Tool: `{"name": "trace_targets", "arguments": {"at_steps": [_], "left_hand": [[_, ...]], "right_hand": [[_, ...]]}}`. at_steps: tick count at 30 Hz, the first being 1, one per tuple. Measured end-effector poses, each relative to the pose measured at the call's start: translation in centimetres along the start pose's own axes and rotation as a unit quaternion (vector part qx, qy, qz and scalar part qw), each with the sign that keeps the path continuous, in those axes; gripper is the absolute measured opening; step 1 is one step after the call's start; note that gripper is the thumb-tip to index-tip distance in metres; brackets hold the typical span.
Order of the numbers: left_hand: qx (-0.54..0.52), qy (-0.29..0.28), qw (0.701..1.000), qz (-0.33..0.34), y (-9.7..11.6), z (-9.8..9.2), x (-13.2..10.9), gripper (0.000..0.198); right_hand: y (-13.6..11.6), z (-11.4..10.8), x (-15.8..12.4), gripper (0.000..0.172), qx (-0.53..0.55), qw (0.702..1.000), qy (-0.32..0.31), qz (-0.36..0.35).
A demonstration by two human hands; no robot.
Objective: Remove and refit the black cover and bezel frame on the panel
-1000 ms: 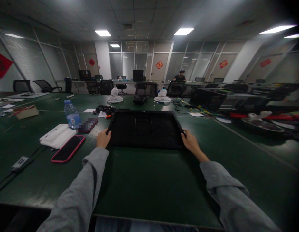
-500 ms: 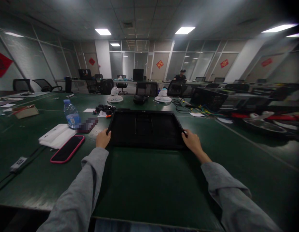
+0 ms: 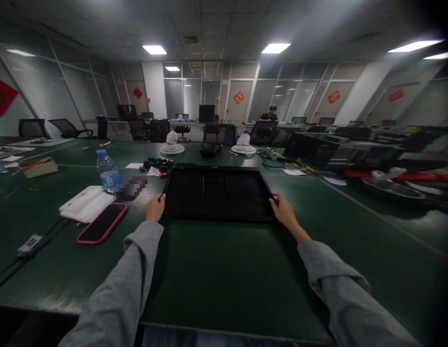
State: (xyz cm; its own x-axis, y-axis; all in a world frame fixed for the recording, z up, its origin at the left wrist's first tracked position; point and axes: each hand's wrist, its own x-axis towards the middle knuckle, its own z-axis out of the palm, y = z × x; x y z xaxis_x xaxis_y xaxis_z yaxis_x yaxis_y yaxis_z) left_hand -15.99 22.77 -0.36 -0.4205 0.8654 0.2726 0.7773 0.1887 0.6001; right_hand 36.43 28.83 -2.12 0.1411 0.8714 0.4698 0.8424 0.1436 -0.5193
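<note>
A black monitor (image 3: pixel 187 197), wide and framed by a thin dark rim, lies low over the green table in front of me. A small pale mark sits on its far rim, and thin light lines show on its dark face. My left hand (image 3: pixel 156 208) is closed on the left side edge, thumb over the rim. On the opposite edge, my right hand (image 3: pixel 282 209) grips near the close corner. The fingers under the rim are hidden on both sides. Whether the monitor's underside fully touches the table I cannot tell.
Left of the monitor are a pink-cased phone (image 3: pixel 102 223), a white pouch (image 3: pixel 84 202) and a water bottle (image 3: pixel 108 172). Behind it stand two white fans (image 3: pixel 172 144). Cables (image 3: pixel 299 166) and a wheel-like object (image 3: pixel 392 187) lie to the right. A person (image 3: pixel 269 115) sits far back.
My right hand and forearm appear slightly further left, along with the monitor's right edge. Both hands keep their hold; the view has shifted a little.
</note>
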Motion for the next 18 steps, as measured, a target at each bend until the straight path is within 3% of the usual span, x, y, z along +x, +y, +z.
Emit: {"name": "trace_targets", "arguments": {"at_steps": [5, 8, 11, 18], "left_hand": [[-0.104, -0.022, 0.994, -0.028, -0.6, 0.2, 0.8, 0.040], [-0.090, 0.001, 0.995, -0.033, -0.7, 0.2, 0.7, 0.040], [-0.049, 0.013, 0.998, -0.025, -0.6, -0.1, 0.4, 0.041], [-0.052, 0.004, 0.998, -0.044, -0.7, -0.4, 0.5, 0.043]], "right_hand": [[1.5, 0.3, 0.6, 0.042, 0.184, 0.981, -0.047, 0.047], [1.8, 0.1, 0.7, 0.043, 0.287, 0.943, -0.113, 0.123], [1.3, -0.1, 0.6, 0.041, 0.303, 0.927, -0.123, 0.185], [-0.5, -0.1, 0.8, 0.037, 0.378, 0.904, -0.123, 0.159]]}}
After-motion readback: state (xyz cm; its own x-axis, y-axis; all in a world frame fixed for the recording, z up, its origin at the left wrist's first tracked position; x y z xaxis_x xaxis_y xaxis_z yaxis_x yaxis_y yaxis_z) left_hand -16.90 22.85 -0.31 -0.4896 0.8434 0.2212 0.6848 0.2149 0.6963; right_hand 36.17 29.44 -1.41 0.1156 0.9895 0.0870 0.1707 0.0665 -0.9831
